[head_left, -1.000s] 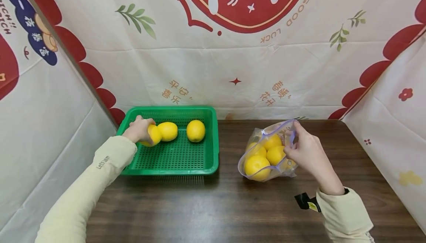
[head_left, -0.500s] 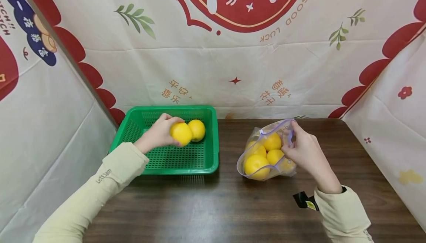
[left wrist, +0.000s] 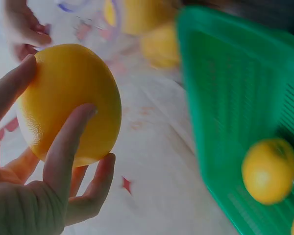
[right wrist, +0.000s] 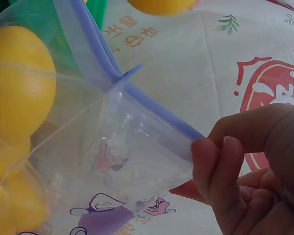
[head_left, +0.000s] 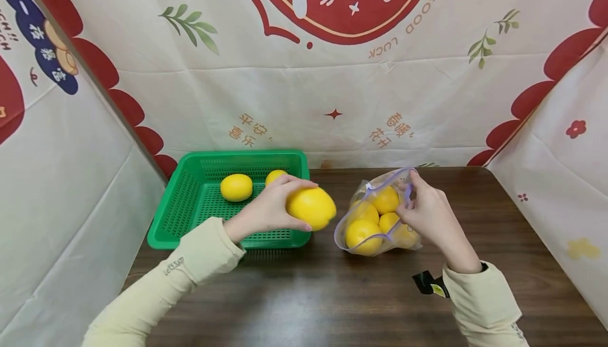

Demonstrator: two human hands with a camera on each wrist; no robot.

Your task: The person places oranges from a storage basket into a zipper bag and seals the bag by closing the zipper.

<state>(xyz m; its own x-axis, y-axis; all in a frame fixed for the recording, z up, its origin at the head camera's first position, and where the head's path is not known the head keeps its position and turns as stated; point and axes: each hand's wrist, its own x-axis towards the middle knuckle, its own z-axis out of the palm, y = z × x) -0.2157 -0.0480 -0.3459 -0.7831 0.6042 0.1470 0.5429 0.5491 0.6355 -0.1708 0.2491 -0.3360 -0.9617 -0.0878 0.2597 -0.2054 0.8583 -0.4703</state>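
My left hand point(head_left: 271, 207) grips a yellow lemon point(head_left: 312, 208) between thumb and fingers, held in the air over the right end of the green basket point(head_left: 166, 225). In the left wrist view the fingers wrap round this lemon point(left wrist: 73, 103). My right hand point(head_left: 434, 215) pinches the purple zip edge of a clear zip bag point(right wrist: 117, 122), keeping its mouth spread toward the left. Several yellow fruits point(head_left: 363, 235) lie inside the bag. Two lemons stay in the basket: one in full view point(head_left: 236, 187), the other point(head_left: 274, 176) partly hidden behind my left hand.
The basket and bag stand on a dark wooden table point(head_left: 304, 294), with a gap between them. A printed white cloth point(head_left: 294, 99) hangs behind and along both sides. A black strap end point(head_left: 425, 282) sticks out by my right wrist.
My left hand has taken a lemon from the basket's left part and carried it right, toward the bag. My right hand keeps its pinch on the bag, nearly still.
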